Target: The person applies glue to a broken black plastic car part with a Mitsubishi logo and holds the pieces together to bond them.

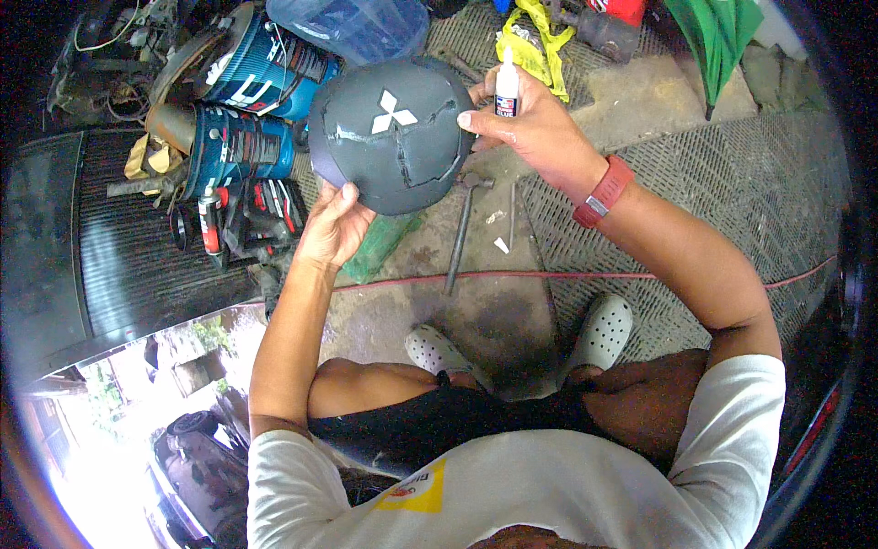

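Both my hands hold up a dark grey steering wheel airbag cover (363, 154) with a white three-diamond Mitsubishi emblem (393, 113). Cracks run across its face and down its middle, with a glossy streak on the left part. My left hand (336, 223) grips the cover's lower left edge, thumb on the front. At the right edge, my right hand (528, 120) pinches the cover while also holding a small white glue bottle (507, 86), nozzle pointing up. Its label bears writing.
A hammer (459, 233) and a small white cone-shaped piece (501, 245) lie on the floor. A red hose or cable (603, 274) crosses it. Blue buckets (240, 141), a spray can (209, 219) and a green bag (381, 247) stand left. A green umbrella (717, 48) is at upper right.
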The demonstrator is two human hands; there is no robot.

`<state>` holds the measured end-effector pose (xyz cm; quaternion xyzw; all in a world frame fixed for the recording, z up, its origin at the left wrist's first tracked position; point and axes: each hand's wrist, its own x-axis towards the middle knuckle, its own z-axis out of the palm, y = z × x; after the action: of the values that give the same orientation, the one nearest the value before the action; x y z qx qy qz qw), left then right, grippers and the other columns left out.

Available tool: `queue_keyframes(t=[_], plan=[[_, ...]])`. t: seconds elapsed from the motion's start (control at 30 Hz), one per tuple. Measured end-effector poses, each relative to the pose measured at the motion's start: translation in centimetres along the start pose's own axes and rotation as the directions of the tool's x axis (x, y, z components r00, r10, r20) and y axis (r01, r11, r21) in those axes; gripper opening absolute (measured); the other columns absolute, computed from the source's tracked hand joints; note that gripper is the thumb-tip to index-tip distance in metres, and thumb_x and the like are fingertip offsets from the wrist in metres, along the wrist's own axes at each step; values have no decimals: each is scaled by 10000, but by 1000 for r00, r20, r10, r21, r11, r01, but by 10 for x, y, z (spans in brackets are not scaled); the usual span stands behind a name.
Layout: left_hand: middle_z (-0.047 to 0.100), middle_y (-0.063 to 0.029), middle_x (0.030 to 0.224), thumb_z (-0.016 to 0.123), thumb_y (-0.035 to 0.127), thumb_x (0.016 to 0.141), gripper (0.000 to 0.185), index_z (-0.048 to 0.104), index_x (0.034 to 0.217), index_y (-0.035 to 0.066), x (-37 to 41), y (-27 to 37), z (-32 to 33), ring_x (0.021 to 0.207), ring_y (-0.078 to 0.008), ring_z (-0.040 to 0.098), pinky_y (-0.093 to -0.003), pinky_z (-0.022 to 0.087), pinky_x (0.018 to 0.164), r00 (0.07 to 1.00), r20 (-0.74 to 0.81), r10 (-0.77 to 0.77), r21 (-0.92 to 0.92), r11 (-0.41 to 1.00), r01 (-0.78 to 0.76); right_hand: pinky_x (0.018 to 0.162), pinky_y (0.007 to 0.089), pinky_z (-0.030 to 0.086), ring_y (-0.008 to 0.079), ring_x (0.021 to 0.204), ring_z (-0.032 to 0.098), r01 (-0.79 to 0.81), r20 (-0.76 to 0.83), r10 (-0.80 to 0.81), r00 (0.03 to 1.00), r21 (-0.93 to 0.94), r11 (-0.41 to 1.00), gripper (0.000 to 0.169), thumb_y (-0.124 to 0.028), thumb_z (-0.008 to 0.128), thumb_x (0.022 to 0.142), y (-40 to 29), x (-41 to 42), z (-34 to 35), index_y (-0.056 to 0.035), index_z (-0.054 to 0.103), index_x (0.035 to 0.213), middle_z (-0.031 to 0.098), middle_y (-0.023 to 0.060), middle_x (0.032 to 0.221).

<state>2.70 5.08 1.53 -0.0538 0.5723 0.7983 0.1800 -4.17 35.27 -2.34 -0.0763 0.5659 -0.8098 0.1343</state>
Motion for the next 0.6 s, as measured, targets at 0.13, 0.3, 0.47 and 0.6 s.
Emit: queue_keyframes(t=[0.13, 0.3, 0.47, 0.6], plan=[[403, -69, 1607, 863, 308, 820, 960, 313, 1587, 131, -5, 7, 9, 1486, -336, 378, -559, 337, 1199, 998, -2, 57, 16, 998, -57, 694, 336, 648, 155, 830, 681, 18, -22, -16, 1000, 111, 994, 342, -79, 807, 876, -2, 1, 7, -35, 531, 1074, 623, 60, 980], [418, -136, 1566, 859, 55, 768, 1028, 248, 1593, 102, -7, 21, 29, 1454, -337, 416, -509, 356, 1202, 996, -24, 87, 76, 994, -85, 709, 362, 669, 180, 855, 684, -17, -55, 28, 998, 187, 982, 362, -63, 805, 873, -4, 1, 15, -32, 520, 1094, 604, 66, 990], [452, -152, 1525, 854, -53, 740, 1057, 236, 1586, 88, -5, 34, 48, 1404, -322, 476, -485, 385, 1189, 987, -71, 145, 207, 970, -128, 770, 389, 681, 204, 975, 690, -82, -25, 92, 995, 256, 963, 406, -26, 773, 897, -8, 3, 17, -27, 507, 1204, 596, 86, 1103], [478, -147, 1502, 857, -46, 741, 1052, 241, 1584, 86, -6, 34, 44, 1388, -313, 491, -480, 398, 1175, 983, -9, 185, 165, 969, -182, 689, 376, 678, 181, 851, 684, -22, -58, 43, 997, 327, 945, 326, -42, 810, 857, -7, 4, 28, -48, 520, 1005, 594, 57, 961]])
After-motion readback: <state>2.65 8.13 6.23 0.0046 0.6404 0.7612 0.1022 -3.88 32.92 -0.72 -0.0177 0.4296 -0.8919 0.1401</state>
